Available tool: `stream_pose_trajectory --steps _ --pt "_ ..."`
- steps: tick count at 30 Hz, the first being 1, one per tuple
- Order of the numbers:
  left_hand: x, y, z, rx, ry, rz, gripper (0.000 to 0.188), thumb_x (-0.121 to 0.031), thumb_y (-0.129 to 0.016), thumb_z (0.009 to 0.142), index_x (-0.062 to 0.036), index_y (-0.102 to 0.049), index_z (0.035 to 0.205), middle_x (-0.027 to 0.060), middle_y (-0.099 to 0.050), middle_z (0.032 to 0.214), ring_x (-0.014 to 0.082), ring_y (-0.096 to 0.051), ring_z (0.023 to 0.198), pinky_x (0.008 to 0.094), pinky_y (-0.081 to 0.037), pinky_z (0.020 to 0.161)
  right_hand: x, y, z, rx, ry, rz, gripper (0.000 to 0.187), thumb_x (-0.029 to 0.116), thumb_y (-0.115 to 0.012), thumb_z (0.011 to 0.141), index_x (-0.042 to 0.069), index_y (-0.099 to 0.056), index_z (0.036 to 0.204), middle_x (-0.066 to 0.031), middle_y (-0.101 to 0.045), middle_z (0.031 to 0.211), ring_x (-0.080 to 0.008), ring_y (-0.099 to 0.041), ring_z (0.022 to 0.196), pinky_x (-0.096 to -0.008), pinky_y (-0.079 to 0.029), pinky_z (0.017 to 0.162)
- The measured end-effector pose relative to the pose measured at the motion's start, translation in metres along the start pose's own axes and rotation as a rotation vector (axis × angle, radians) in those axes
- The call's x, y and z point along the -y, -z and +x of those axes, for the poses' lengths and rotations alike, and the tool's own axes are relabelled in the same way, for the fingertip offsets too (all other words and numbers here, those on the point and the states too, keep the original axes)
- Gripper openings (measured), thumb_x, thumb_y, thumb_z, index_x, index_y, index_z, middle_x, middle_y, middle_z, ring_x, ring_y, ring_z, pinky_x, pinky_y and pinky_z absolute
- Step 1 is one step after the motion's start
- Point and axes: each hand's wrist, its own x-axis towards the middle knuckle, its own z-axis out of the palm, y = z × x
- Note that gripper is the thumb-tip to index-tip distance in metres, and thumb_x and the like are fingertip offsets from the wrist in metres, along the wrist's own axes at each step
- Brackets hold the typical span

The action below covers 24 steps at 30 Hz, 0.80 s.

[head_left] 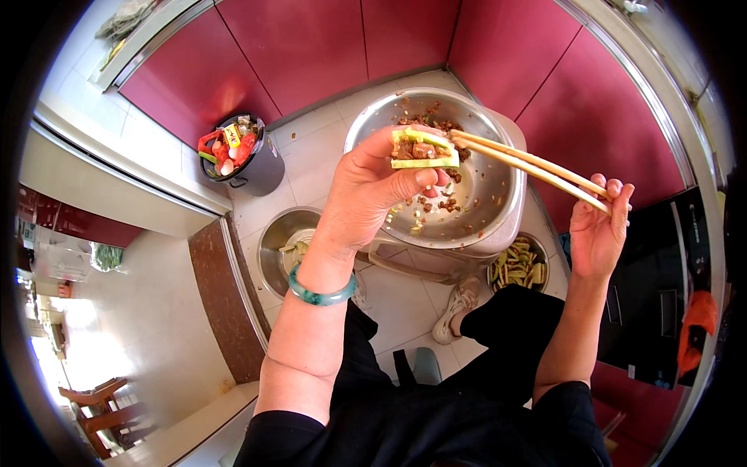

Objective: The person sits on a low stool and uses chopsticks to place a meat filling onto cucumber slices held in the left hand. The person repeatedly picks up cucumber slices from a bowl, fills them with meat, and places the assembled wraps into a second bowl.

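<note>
Between the thumb and fingers of my left hand (381,175) is a stuffed vegetable piece (424,148), two pale green slices with brown minced filling between them. My right hand (603,218) grips a pair of wooden chopsticks (537,166) near their far-right ends. Their tips meet the right side of the stuffed piece. Below both hands sits a large steel basin (475,222), with brown filling (428,117) gathered at its back and scraps scattered over its bottom. A green bangle (321,289) circles my left wrist.
A steel bowl (272,249) with pale slices stands left on the floor. Another bowl holds several stuffed pieces (517,266) beside my shoe (457,310). A dark bin (267,166) full of rubbish is back left. Red cabinets (296,50) line the back; a door track (233,284) runs along the left.
</note>
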Motion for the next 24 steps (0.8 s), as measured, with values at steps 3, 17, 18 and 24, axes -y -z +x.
stream_pose_trajectory --steps 3,17,18,24 --pt "-0.003 -0.007 -0.001 -0.03 0.035 0.017 0.039 -0.005 -0.066 0.078 -0.002 -0.053 0.115 0.0133 -0.063 0.097 0.0191 -0.062 0.078 0.0278 -0.051 0.064 -0.006 0.006 0.001 0.01 -0.055 -0.006 0.031 0.031 -0.034 0.097 0.006 -0.05 0.088 -0.0104 -0.052 0.093 -0.0182 -0.057 0.085 -0.0288 -0.054 0.077" --pt "0.01 0.001 0.004 -0.078 -0.212 0.607 0.039 0.006 -0.068 0.071 -0.0002 -0.058 0.108 0.0051 -0.052 0.103 0.0122 -0.053 0.096 0.0237 -0.046 0.08 0.0 0.003 0.003 -0.005 0.004 -0.136 0.033 0.029 -0.033 0.097 0.005 -0.05 0.085 -0.0107 -0.052 0.092 -0.0172 -0.058 0.084 -0.0289 -0.055 0.074" --pt "0.01 0.001 0.004 -0.079 -0.214 0.635 0.039 0.006 -0.069 0.071 -0.0003 -0.058 0.107 0.0051 -0.052 0.103 0.0122 -0.053 0.096 0.0235 -0.047 0.08 0.0 0.003 0.003 0.006 0.002 -0.156 0.033 0.029 -0.033 0.097 0.005 -0.05 0.085 -0.0108 -0.052 0.092 -0.0173 -0.058 0.084 -0.029 -0.055 0.074" --pt "0.009 0.001 0.004 -0.072 -0.205 0.707 0.038 0.004 -0.07 0.07 -0.0012 -0.059 0.107 0.0056 -0.053 0.102 0.0125 -0.054 0.094 0.0225 -0.048 0.076 0.002 0.003 0.004 0.031 0.002 -0.176 0.032 0.029 -0.033 0.097 0.005 -0.05 0.085 -0.0107 -0.052 0.092 -0.0177 -0.058 0.086 -0.0297 -0.055 0.075"
